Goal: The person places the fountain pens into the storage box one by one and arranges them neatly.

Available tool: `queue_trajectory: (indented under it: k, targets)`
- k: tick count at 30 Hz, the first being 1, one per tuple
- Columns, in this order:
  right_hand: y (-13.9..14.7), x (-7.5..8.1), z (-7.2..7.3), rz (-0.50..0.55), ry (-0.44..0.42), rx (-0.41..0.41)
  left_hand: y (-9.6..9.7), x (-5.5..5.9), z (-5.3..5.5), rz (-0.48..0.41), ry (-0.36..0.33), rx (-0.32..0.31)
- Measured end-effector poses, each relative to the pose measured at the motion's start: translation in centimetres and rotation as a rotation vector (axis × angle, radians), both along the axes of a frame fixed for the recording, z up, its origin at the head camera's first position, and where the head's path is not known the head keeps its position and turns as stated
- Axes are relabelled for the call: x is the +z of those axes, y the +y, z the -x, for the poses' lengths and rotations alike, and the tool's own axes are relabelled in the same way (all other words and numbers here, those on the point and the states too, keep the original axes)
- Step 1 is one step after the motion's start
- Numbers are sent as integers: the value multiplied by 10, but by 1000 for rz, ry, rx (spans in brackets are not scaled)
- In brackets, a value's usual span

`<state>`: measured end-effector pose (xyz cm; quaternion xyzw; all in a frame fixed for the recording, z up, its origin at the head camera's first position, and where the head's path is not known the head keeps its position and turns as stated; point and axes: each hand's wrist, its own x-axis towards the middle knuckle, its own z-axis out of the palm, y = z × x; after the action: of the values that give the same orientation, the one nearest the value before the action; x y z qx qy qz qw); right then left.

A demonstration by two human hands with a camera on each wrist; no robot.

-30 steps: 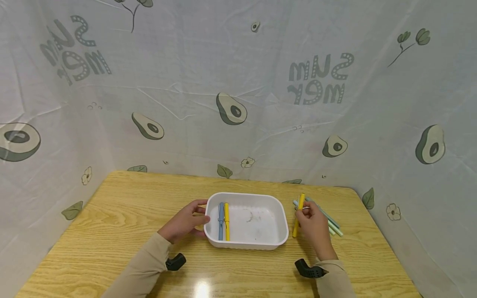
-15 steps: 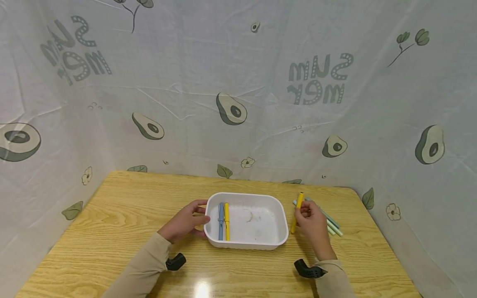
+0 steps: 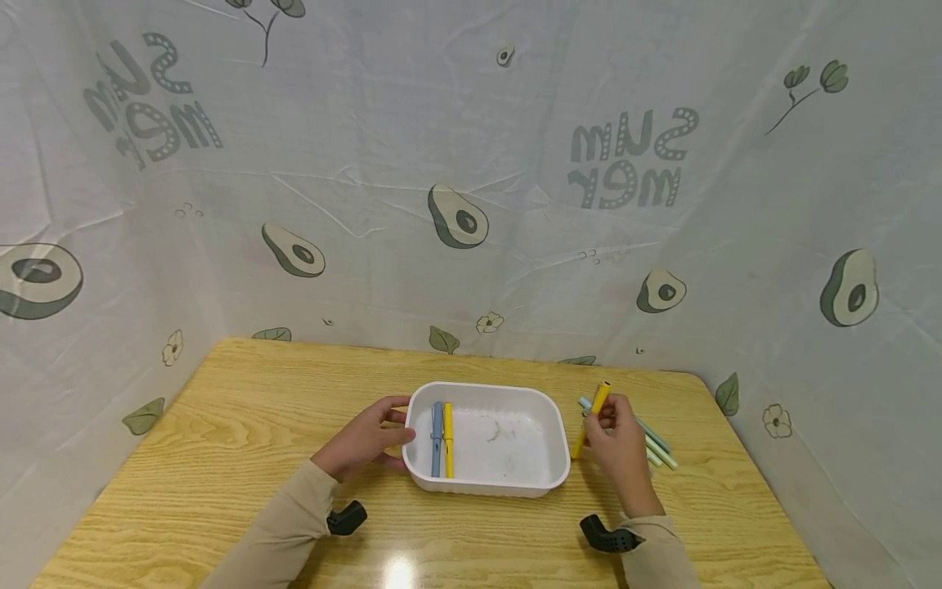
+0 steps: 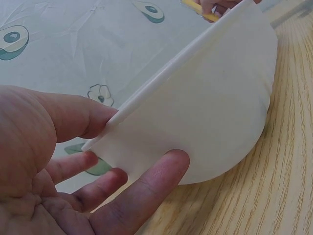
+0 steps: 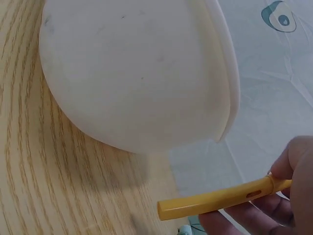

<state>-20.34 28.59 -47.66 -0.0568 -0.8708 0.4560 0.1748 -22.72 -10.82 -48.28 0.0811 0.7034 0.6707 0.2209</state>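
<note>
The right hand [image 3: 614,433] pinches a yellow pen [image 5: 210,202] between thumb and fingers, tilted, beside the right wall of a white tray [image 3: 508,438]; in the right wrist view the pen stands apart from the rim. The left hand [image 3: 371,438] grips the tray's opposite end, thumb at the rim and fingers against the outer wall. Inside, a blue-grey pen [image 3: 437,442] and a second yellow pen [image 3: 449,442] lie side by side near that end.

The held pen's long free end points away from the fingers, so a knock against the rim could pivot it or pop it loose. With support at one end only, the tray might swivel under such a bump. Loose pens [image 3: 655,434] lie beside and partly behind the right hand on the counter [image 3: 478,532]; a low sweep could set them rolling.
</note>
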Motion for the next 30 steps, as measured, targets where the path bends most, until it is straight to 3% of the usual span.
queue_trajectory:
  k: [7,24,30]
  targets:
    - [1,4,0,2,35,-19,0,0,-1,1,-5,5]
    - [-1,13,-3,49,125,29,0,-1,1,9,1,4]
    - [-2,15,-4,7,163,37,0,-1,0,17,0,7]
